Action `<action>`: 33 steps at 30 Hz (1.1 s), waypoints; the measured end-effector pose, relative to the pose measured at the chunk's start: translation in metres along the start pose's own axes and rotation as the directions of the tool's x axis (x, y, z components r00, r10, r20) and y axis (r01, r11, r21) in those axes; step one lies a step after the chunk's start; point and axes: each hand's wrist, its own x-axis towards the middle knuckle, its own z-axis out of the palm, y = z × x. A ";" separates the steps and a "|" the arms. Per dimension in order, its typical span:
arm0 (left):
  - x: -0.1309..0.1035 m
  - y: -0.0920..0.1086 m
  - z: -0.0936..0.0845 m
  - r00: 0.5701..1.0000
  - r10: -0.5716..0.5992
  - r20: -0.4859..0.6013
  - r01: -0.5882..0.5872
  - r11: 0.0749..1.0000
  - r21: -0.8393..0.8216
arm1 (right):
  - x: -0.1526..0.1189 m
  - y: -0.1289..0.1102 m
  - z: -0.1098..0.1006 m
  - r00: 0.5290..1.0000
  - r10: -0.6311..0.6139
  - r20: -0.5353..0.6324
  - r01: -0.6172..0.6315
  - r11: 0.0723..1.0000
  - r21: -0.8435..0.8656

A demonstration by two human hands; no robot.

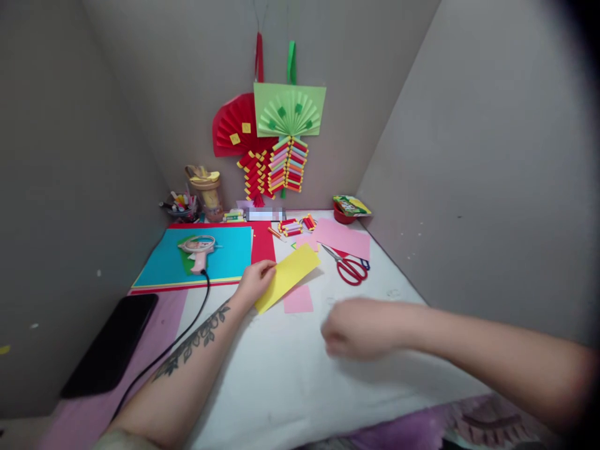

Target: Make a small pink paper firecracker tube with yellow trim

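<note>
I count one yellow sheet point(290, 275), one pair red-handled scissors point(344, 260), one pink corded tool point(200, 260), one hanging red fan point(239, 115), one hanging green fan point(289, 111). Sheet: plain, oblong, unfolded, slanting, right end lifted off white counter point(267, 375), partly covering one small pink piece point(299, 301). Left hand point(255, 280) pinches sheet's left edge. Right hand point(355, 328) blurred, curled in, over counter right of sheet; from my end can't tell whether holding anything.
</note>
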 end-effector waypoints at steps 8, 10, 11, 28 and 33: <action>0.001 0.004 -0.002 0.999 -0.051 0.012 0.052 0.994 -0.092 | 0.079 0.077 0.016 0.739 0.481 -0.472 -0.037 0.728 0.684; 0.002 0.006 -0.004 0.998 -0.028 0.053 0.032 0.996 -0.080 | 0.084 0.088 0.033 0.806 0.472 -0.357 0.020 0.581 0.814; 0.003 0.007 -0.006 0.998 -0.023 0.061 0.027 0.997 -0.069 | 0.084 0.093 0.038 0.824 0.457 -0.335 0.043 0.538 0.842; -0.028 0.068 0.025 0.896 -0.069 0.438 -0.103 0.929 0.356 | 0.072 0.143 0.042 0.560 0.770 -0.307 0.356 0.111 0.928; -0.032 0.066 0.036 0.914 -0.150 0.378 0.151 0.988 0.027 | 0.074 0.118 0.051 0.657 0.709 -0.254 0.267 0.096 0.959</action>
